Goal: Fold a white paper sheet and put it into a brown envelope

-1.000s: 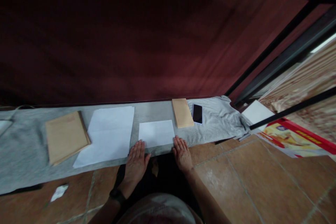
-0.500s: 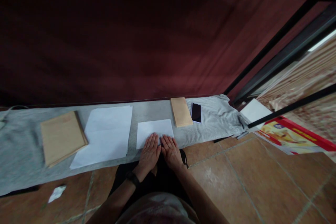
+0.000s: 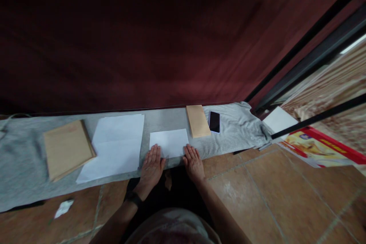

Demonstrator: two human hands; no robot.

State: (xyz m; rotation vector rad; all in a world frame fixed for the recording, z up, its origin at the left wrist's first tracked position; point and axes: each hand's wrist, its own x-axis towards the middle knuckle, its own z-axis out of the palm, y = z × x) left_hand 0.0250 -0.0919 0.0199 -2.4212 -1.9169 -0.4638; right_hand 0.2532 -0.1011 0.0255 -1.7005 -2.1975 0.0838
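A small white sheet of paper point(image 3: 169, 141), apparently folded, lies flat on the grey cloth point(image 3: 166, 118) in front of me. My left hand point(image 3: 151, 164) rests flat on its near left corner, fingers stretched out. On the near right corner lies my right hand point(image 3: 194, 163), also flat with fingers extended. Larger white sheets point(image 3: 117, 143) are stacked just left of my left hand. A narrow tan stack of paper or envelopes point(image 3: 198, 121) sits beyond my right hand, its near end close to the small sheet.
Brown envelopes point(image 3: 68, 149) overlap the large sheets at far left. A phone point(image 3: 214, 122) lies right of the tan stack. Behind the cloth rises a dark red surface point(image 3: 160, 65). A black metal bar point(image 3: 320, 116) and a red-edged printed box point(image 3: 323, 146) stand at right.
My hands have slid apart along the near edge of the small sheet, from its middle out to its left and right corners. The other things have stayed in place.
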